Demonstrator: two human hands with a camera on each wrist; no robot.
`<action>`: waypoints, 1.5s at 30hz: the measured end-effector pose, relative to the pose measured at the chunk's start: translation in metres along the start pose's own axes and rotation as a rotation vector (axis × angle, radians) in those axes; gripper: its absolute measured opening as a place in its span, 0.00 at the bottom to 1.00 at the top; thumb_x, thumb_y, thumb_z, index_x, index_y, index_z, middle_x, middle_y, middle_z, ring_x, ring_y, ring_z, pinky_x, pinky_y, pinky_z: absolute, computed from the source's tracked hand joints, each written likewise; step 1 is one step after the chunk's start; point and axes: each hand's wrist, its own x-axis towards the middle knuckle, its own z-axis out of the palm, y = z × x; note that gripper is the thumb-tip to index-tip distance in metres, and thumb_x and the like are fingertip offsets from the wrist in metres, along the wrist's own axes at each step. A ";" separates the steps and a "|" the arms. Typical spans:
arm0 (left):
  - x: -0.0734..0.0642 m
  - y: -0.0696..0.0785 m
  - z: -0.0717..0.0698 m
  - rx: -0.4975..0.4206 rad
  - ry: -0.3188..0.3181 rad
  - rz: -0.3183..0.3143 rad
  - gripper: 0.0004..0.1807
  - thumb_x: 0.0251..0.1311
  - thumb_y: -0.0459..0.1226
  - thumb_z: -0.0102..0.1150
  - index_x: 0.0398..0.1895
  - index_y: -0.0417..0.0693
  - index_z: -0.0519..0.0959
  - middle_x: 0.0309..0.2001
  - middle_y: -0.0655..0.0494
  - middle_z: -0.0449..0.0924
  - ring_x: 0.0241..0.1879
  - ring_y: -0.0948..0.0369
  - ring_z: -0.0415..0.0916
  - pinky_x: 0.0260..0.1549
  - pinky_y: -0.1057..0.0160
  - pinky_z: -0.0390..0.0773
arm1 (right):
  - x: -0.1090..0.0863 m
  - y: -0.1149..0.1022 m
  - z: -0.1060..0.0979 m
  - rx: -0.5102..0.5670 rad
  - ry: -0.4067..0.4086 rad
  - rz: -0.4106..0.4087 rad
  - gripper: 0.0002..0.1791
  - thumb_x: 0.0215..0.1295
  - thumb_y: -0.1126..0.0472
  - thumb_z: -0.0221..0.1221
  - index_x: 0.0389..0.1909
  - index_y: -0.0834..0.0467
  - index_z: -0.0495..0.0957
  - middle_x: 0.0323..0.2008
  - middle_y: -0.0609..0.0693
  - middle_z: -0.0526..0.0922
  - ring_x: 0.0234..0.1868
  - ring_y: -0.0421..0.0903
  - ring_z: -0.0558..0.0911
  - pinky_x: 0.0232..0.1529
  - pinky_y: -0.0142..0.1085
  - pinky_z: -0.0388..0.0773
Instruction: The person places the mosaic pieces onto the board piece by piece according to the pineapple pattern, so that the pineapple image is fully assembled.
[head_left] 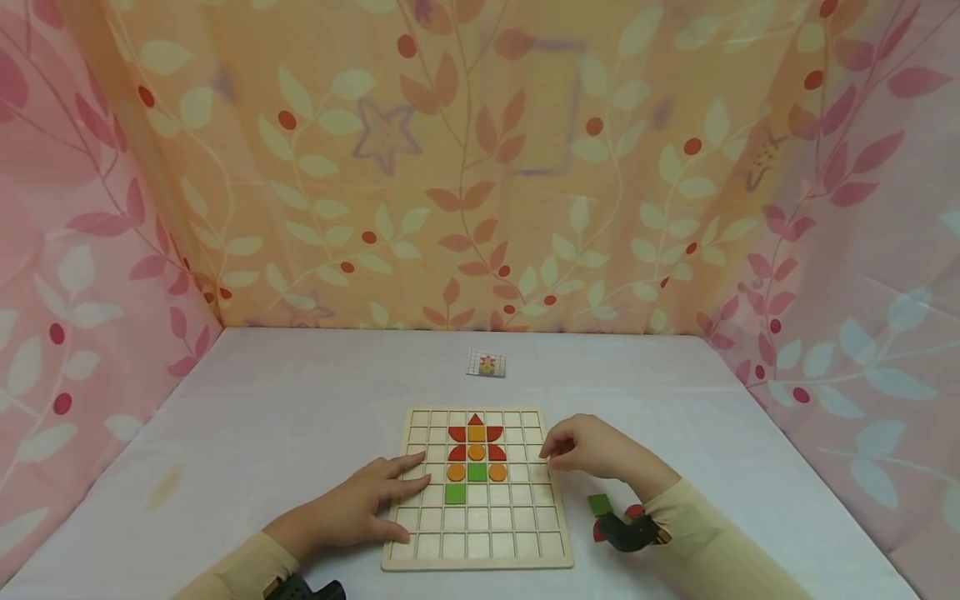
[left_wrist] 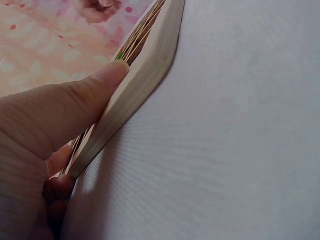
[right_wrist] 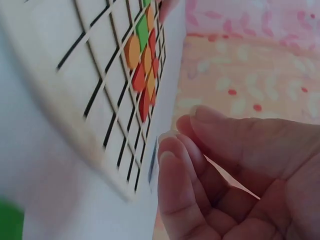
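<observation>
A pale wooden grid board (head_left: 489, 544) lies on the table with a figure of red curved pieces, a red triangle (head_left: 476, 420), a yellow-orange square (head_left: 476, 433), orange circles (head_left: 476, 452) and green squares (head_left: 455, 494). My left hand (head_left: 367, 500) rests on the board's left side, fingers spread; the left wrist view shows its thumb (left_wrist: 90, 95) against the rim. Beside the board's right edge hovers my right hand (head_left: 592, 450). In the right wrist view its fingers (right_wrist: 175, 185) are loosely curled near the thumb, with no piece visible between them.
A small card (head_left: 487, 364) printed with a similar figure lies behind the board. Right of the board, a loose green square (head_left: 600, 504) and red pieces (head_left: 634, 511) lie under the right wrist, partly hidden by its black strap. Patterned curtains (head_left: 480, 167) enclose the table.
</observation>
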 end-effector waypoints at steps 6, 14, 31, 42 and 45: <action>0.000 0.000 0.000 0.012 0.007 0.013 0.41 0.46 0.64 0.55 0.65 0.61 0.64 0.71 0.58 0.49 0.57 0.60 0.57 0.54 0.51 0.60 | -0.024 0.024 -0.017 0.005 0.002 0.045 0.02 0.52 0.68 0.63 0.27 0.58 0.81 0.22 0.44 0.76 0.27 0.43 0.73 0.28 0.35 0.71; 0.000 0.001 0.000 0.003 -0.007 -0.013 0.42 0.45 0.64 0.56 0.65 0.63 0.63 0.71 0.59 0.48 0.58 0.60 0.56 0.55 0.50 0.60 | -0.050 0.050 -0.028 0.031 -0.040 0.112 0.03 0.51 0.68 0.63 0.25 0.58 0.78 0.21 0.46 0.75 0.27 0.45 0.71 0.28 0.34 0.71; 0.000 0.002 -0.001 -0.015 -0.003 -0.001 0.41 0.46 0.64 0.55 0.65 0.62 0.63 0.71 0.57 0.49 0.60 0.57 0.55 0.55 0.47 0.59 | -0.087 0.090 -0.029 0.017 -0.134 0.195 0.13 0.41 0.66 0.69 0.24 0.58 0.73 0.19 0.48 0.71 0.25 0.46 0.69 0.25 0.34 0.62; 0.000 0.004 -0.001 -0.042 -0.023 -0.036 0.40 0.46 0.63 0.57 0.65 0.65 0.63 0.71 0.59 0.48 0.61 0.56 0.54 0.56 0.45 0.58 | -0.086 0.084 -0.028 -0.059 -0.133 0.176 0.13 0.40 0.65 0.69 0.20 0.57 0.72 0.16 0.45 0.68 0.21 0.43 0.69 0.23 0.33 0.61; 0.000 0.004 0.000 -0.036 -0.018 -0.030 0.40 0.46 0.63 0.56 0.65 0.65 0.63 0.71 0.59 0.48 0.60 0.57 0.55 0.56 0.47 0.59 | -0.081 0.081 -0.033 -0.017 -0.134 0.179 0.12 0.44 0.64 0.68 0.20 0.57 0.72 0.15 0.45 0.69 0.20 0.43 0.69 0.21 0.33 0.64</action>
